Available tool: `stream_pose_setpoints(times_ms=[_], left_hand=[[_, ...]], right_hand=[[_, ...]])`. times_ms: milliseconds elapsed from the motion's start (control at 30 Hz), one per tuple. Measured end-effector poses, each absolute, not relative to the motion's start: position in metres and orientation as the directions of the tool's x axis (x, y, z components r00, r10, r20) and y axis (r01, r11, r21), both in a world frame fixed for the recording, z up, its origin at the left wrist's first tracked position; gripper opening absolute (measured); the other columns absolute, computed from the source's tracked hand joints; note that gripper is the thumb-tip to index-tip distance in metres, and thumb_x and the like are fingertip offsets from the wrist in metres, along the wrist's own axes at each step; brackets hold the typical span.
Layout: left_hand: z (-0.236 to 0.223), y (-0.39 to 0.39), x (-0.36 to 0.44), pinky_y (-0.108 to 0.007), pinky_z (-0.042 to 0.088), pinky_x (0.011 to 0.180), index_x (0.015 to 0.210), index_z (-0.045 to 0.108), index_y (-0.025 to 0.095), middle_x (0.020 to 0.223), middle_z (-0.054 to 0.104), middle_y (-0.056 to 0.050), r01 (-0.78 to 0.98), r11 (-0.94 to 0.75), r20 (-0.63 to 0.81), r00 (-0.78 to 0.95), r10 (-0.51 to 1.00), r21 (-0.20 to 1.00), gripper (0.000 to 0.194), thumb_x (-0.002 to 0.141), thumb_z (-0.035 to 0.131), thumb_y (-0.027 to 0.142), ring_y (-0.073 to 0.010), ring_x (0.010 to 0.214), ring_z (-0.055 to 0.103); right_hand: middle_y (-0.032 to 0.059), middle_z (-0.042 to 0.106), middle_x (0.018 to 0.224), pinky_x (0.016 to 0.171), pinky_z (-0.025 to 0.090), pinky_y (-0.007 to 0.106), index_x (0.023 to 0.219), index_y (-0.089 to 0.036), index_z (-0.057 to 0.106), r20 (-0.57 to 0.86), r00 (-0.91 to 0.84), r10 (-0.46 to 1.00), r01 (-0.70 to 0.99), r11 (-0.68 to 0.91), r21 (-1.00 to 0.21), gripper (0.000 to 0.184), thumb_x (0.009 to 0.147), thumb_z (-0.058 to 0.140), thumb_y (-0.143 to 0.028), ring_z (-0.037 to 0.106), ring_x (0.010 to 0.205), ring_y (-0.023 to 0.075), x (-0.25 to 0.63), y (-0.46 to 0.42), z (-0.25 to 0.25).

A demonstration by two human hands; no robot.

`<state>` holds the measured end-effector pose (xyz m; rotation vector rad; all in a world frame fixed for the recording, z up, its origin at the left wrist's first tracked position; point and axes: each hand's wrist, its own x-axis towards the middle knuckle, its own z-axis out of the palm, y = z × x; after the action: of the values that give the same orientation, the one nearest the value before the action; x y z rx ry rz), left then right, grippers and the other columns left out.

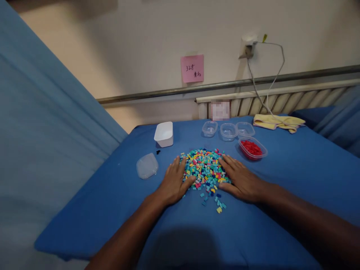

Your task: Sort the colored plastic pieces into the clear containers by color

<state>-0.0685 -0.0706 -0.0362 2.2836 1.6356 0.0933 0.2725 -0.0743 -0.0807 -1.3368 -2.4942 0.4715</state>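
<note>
I judge, from my end, the near stray pieces (pixel 219 210) light, stiff and slick, best pinched singly by their edges. Beyond them, the multicoloured pile (pixel 204 167) lies between the left hand (pixel 174 182) and right hand (pixel 244 180), touching both, each grip flat and spread wide, holding nothing I can see; farther right sits a clear tub (pixel 254 157).
</note>
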Motion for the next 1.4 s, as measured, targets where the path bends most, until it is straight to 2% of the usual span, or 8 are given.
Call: stream_pose_setpoints(times_ms=[233, 400, 533, 700, 867, 1133, 1233, 1400], left_hand=[[-0.045, -0.047, -0.012, -0.06, 0.012, 0.142, 0.18, 0.025, 0.013, 0.188, 0.01, -0.02, 0.822, -0.347, 0.126, 0.326, 0.937, 0.452, 0.094, 0.113, 0.021, 0.078, -0.0353, 0.176, 0.009], [-0.035, -0.021, -0.025, -0.054, 0.022, 0.142, 0.17, 0.046, 0.007, 0.18, 0.036, -0.022, 0.717, -0.397, 0.357, 0.218, 0.908, 0.572, 0.091, 0.115, 0.021, 0.075, -0.031, 0.171, 0.03], [-0.043, -0.011, -0.039, -0.054, 0.031, 0.139, 0.159, 0.058, 0.005, 0.169, 0.053, -0.024, 0.634, -0.44, 0.481, 0.12, 0.868, 0.636, 0.087, 0.116, 0.024, 0.073, -0.0296, 0.163, 0.046], [-0.051, -0.011, -0.051, -0.054, 0.037, 0.135, 0.153, 0.064, 0.005, 0.16, 0.062, -0.022, 0.586, -0.438, 0.478, 0.096, 0.873, 0.682, 0.082, 0.118, 0.026, 0.068, -0.0296, 0.155, 0.054], [-0.051, -0.01, -0.052, -0.053, 0.037, 0.135, 0.15, 0.067, 0.007, 0.157, 0.065, -0.021, 0.569, -0.401, 0.445, 0.068, 0.893, 0.718, 0.079, 0.118, 0.025, 0.067, -0.0297, 0.153, 0.056], [-0.053, -0.002, -0.053, -0.053, 0.045, 0.129, 0.145, 0.072, 0.008, 0.15, 0.07, -0.022, 0.447, -0.293, 0.359, -0.068, 0.931, 0.845, 0.091, 0.113, 0.024, 0.079, -0.0334, 0.145, 0.064], [-0.051, -0.002, -0.053, -0.052, 0.047, 0.127, 0.145, 0.072, 0.007, 0.149, 0.071, -0.021, 0.433, -0.276, 0.337, -0.069, 0.939, 0.858, 0.093, 0.113, 0.023, 0.08, -0.0332, 0.143, 0.066], [-0.051, -0.003, -0.05, -0.052, 0.043, 0.132, 0.147, 0.07, 0.008, 0.153, 0.069, -0.02, 0.492, -0.297, 0.332, 0.018, 0.943, 0.818, 0.09, 0.114, 0.023, 0.077, -0.032, 0.149, 0.061]], right_hand=[[0.0172, 0.008, 0.191, 0.14, 0.02, 0.065, 0.185, -0.023, 0.008, 0.228, -0.589, 0.775, 0.556, 0.593, -0.582, 0.083, 0.118, 0.036, -0.064, 0.006, 0.177, 0.035, 0.227, -0.063, -0.057], [0.0178, 0.018, 0.19, 0.139, 0.016, 0.07, 0.182, -0.026, 0.03, 0.295, -0.793, 0.532, 0.41, 0.826, -0.387, 0.107, 0.099, 0.067, -0.082, 0.01, 0.176, 0.043, 0.239, -0.098, -0.054], [0.0222, 0.026, 0.187, 0.139, 0.018, 0.069, 0.177, -0.02, 0.042, 0.305, -0.837, 0.455, 0.394, 0.887, -0.241, 0.097, 0.103, 0.064, -0.079, 0.016, 0.175, 0.0426, 0.226, -0.092, -0.06], [0.0247, 0.033, 0.184, 0.138, 0.021, 0.069, 0.173, -0.015, 0.049, 0.342, -0.748, 0.569, 0.541, 0.821, -0.183, 0.088, 0.106, 0.065, -0.071, 0.024, 0.173, 0.0446, 0.205, -0.031, -0.056], [0.0249, 0.042, 0.18, 0.134, 0.035, 0.065, 0.171, -0.014, 0.051, 0.381, -0.581, 0.72, 0.654, 0.691, -0.309, 0.068, 0.118, 0.046, -0.057, 0.039, 0.168, 0.0399, 0.198, -0.011, -0.043], [0.016, 0.066, 0.161, 0.137, 0.031, 0.057, 0.137, -0.021, 0.078, 0.338, -0.9, 0.275, 0.245, 0.961, -0.129, 0.049, 0.111, 0.064, -0.06, 0.054, 0.156, 0.0341, 0.154, -0.076, -0.038], [0.0152, 0.075, 0.146, 0.133, 0.037, 0.056, 0.122, -0.019, 0.082, 0.344, -0.881, 0.324, 0.31, 0.946, -0.098, 0.031, 0.115, 0.061, -0.041, 0.063, 0.144, 0.0311, 0.146, -0.063, -0.04], [0.0171, 0.065, 0.162, 0.13, 0.04, 0.062, 0.143, -0.022, 0.077, 0.332, -0.791, 0.514, 0.482, 0.858, -0.179, 0.038, 0.117, 0.055, -0.038, 0.057, 0.154, 0.0354, 0.163, -0.018, -0.04]])
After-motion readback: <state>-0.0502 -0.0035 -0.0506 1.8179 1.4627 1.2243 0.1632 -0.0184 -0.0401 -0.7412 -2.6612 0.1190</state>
